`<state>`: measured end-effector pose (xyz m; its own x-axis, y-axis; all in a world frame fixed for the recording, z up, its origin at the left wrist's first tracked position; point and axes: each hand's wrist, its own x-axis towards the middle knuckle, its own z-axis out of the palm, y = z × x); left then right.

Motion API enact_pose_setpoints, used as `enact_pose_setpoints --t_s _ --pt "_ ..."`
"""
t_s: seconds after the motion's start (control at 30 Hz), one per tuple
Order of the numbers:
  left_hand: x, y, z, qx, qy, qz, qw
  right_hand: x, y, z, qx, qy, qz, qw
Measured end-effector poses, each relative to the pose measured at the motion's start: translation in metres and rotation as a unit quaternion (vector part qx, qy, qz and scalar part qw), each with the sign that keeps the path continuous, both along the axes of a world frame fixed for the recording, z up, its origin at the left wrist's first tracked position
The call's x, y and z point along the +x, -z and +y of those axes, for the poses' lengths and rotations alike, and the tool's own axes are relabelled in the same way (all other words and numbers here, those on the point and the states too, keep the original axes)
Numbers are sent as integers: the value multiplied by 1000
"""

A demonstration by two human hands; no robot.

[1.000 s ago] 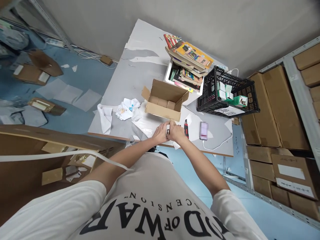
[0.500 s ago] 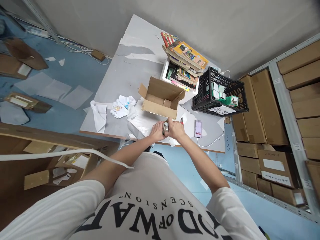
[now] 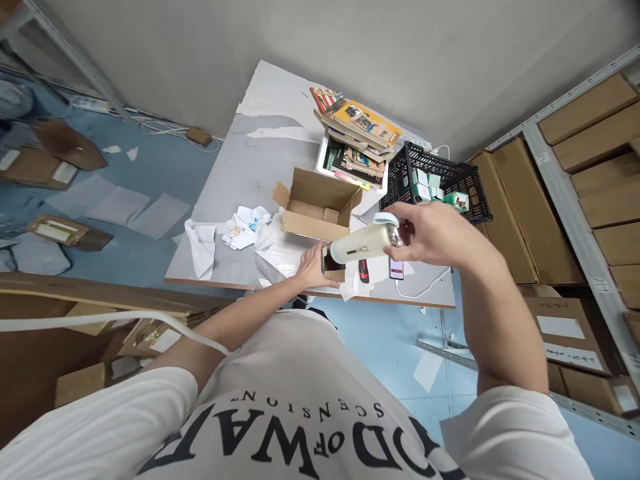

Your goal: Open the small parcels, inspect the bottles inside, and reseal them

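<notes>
A grey wall (image 3: 425, 67) runs behind the table (image 3: 273, 157), and boxes fill the shelves (image 3: 530, 127) off to the right. From here I see the right hand (image 3: 440, 230) gripping a cream bottle (image 3: 363, 244) by its capped end, thumb and fingers closed around it. The bottle slants in the air above the table's near edge, its base towards the box (image 3: 335, 274) (whether the two touch, I cannot tell). The left hand (image 3: 311, 268) is curled around that box, right by the near edge. Just beyond stands an open carton (image 3: 315, 227); crumpled paper (image 3: 245, 228) lies to its left, towards the near left corner. A cutter (image 3: 363, 271) and a phone (image 3: 396, 269) lie near the bottle, on the near right corner's side. Books (image 3: 370, 123) and a black crate (image 3: 477, 190) stand along the far edge.
</notes>
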<state>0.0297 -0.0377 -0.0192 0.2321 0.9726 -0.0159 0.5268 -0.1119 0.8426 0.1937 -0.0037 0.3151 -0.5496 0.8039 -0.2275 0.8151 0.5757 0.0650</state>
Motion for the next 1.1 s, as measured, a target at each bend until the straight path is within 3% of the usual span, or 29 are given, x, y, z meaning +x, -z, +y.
enact_pose_setpoints --t_s 0.1,0.2,0.3,0.37,0.47,0.6,0.77,0.97,1.1 --pt "-20 -24 0 35 1 -78 996 7 -18 4 5 -12 45 999" --pt "-42 -63 -2 37 46 -266 962 8 -20 10 -40 -28 88 995" --pt "-56 -97 -7 -115 176 -420 883 7 -9 17 -103 -56 128 985" --pt "-60 -109 -12 -212 188 -453 845 7 2 21 -131 -64 154 977" --pt "-62 -111 -22 -279 135 -483 819 12 23 26 -155 -46 193 968" --pt "-61 -108 -33 -306 122 -517 790 21 53 27 -165 -16 273 948" --pt "-58 -108 -37 -321 128 -534 772 28 86 26 -202 -72 390 895" --pt "-53 -99 -44 -349 117 -550 750 28 99 16 -276 -73 490 824" --pt "-50 -101 -47 -363 114 -569 729 29 104 5 -257 -46 523 811"
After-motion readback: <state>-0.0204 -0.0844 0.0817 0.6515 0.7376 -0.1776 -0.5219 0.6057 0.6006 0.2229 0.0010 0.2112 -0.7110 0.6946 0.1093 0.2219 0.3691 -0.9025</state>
